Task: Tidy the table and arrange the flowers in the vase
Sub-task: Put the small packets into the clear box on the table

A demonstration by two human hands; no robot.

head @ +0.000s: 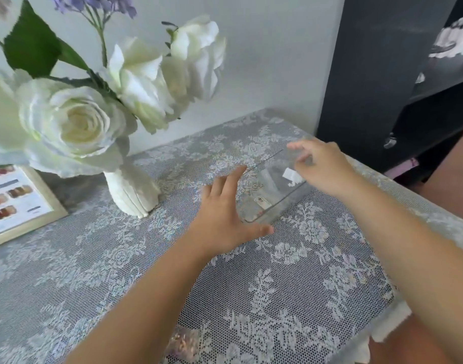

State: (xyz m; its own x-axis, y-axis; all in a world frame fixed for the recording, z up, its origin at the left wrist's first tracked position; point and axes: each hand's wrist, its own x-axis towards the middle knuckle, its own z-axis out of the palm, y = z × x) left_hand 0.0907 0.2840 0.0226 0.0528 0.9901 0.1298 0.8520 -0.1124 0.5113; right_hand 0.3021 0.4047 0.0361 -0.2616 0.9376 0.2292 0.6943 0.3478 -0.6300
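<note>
- Left hand [225, 219] is lying flat, fingers straight and spread, on the lace tablecloth [317, 271] at the near-left edge of a clear plastic box [272, 185]; it is gripping nothing.
- Right hand [322, 166] is hovering at the box's far-right side, fingers loosely curled and apart; contact with the box cannot be told.
- Risk: the transparent box is looking slick and light, so a one-sided push may be sliding it toward the table's right edge, or dragging and bunching the lace.
- Risk: the left forearm is passing near the vase [132, 191]; a sideways sweep could be tipping it.
- White roses [75, 122] are standing in the white ribbed vase, heads leaning right, well left of both hands, beside a framed card [17, 203].
</note>
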